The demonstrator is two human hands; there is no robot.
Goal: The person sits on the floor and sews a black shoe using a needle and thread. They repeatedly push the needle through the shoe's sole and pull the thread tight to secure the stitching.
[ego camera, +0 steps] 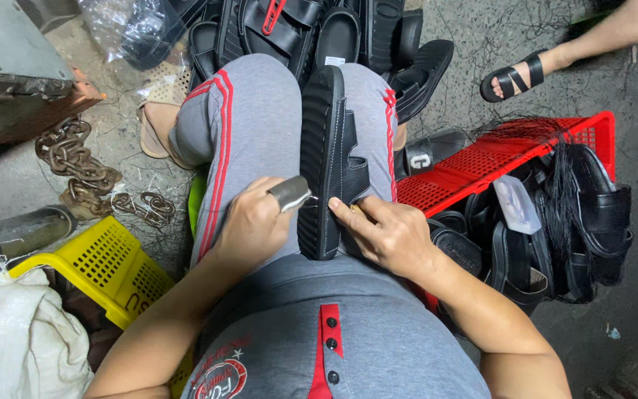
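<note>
A black sandal (324, 155) with white stitching lies on its side along my right thigh, sole edge turned left. My left hand (255, 222) is closed on a small metal-bladed tool (290, 193) whose tip touches the sandal's sole edge. My right hand (388, 230) presses on the sandal's strap side, fingers spread over it, and seems to pinch something small and pale. I sit in grey trousers with red stripes (249, 118).
A red plastic crate (503, 155) at the right holds several black sandals and dark threads. More black sandals (311, 29) are piled ahead. A yellow crate (105, 266), rusty chain (75, 166) and white sack (16, 340) lie left. Another person's sandalled foot (518, 74) stands upper right.
</note>
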